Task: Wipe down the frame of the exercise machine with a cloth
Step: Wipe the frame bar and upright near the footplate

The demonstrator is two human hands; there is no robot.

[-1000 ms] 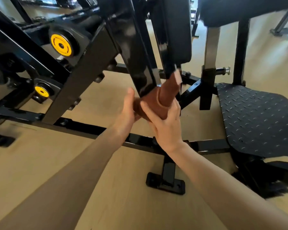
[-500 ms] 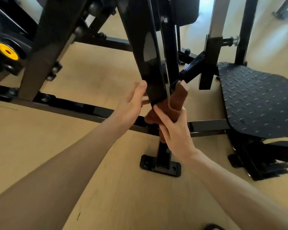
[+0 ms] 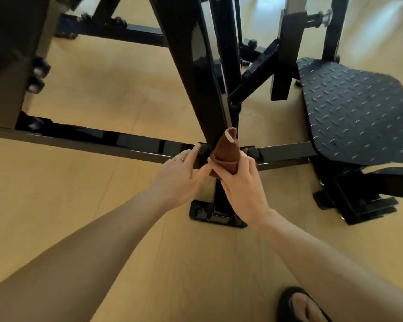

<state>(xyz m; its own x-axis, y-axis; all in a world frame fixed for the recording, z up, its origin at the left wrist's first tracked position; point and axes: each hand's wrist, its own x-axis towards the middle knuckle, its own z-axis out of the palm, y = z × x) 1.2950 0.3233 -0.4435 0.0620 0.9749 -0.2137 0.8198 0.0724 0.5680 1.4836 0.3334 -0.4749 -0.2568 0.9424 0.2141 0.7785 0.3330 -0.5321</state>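
The black exercise machine frame has a slanted upright post [image 3: 191, 66] that meets a horizontal floor beam [image 3: 107, 142] near the middle of the view. My right hand [image 3: 240, 182] grips a folded brown cloth [image 3: 226, 152] and holds it against the bottom of the post, right at the joint. My left hand [image 3: 179, 175], a ring on one finger, lies beside it with fingers extended, the fingertips touching the beam and a black bolt cap at the joint. Part of the cloth is hidden inside my right hand.
A black diamond-plate footplate [image 3: 354, 108] sits to the right on the tan floor. The frame's bolted foot [image 3: 216, 214] lies just below my hands. Another thick frame member [image 3: 12, 54] stands at the left. My sandalled foot [image 3: 303, 305] shows at the bottom.
Both hands and the cloth have slid down the slanted post to its base at the floor beam. The view has tilted downward, and my foot has come into view.
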